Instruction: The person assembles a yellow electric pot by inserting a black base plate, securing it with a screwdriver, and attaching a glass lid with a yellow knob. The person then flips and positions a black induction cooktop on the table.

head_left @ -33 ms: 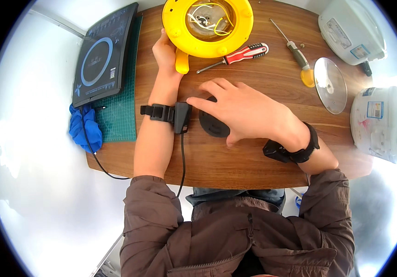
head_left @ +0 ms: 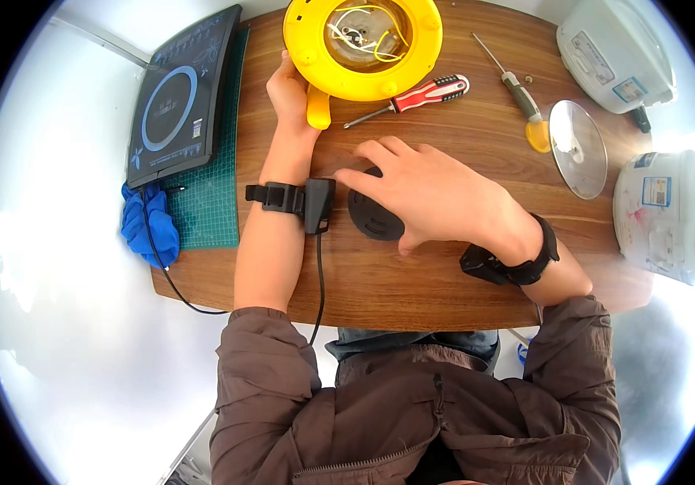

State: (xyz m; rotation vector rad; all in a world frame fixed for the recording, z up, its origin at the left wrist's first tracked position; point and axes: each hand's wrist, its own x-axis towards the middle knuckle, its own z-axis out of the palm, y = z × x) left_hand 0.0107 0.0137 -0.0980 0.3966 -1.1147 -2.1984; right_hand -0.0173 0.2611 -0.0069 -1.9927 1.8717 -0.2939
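At the top middle is a yellow round appliance housing (head_left: 297, 61), its open middle showing white and yellow wires and a metal plate. My left hand (head_left: 288, 93) is closed at its left side, beside the yellow handle; the fingers are partly hidden behind the rim. My right hand (head_left: 436, 190) arches palm down over a black slotted disc (head_left: 374, 217), with its fingers apart. The thumb is beside the disc's near right edge, and a fingertip reaches past its far left edge. Part of the disc is hidden beneath the hand.
A red-and-black screwdriver (head_left: 430, 94) lies beyond my right hand. Farther right are a grey-handled screwdriver (head_left: 522, 95), a glass lid (head_left: 578, 153) and two white appliances (head_left: 606, 61). At left, an induction cooker (head_left: 177, 97) rests on a green mat (head_left: 210, 210) by a blue cloth (head_left: 149, 226).
My right hand's fingers have shifted very slightly to the right over the black disc. My left hand and the yellow housing have barely moved.
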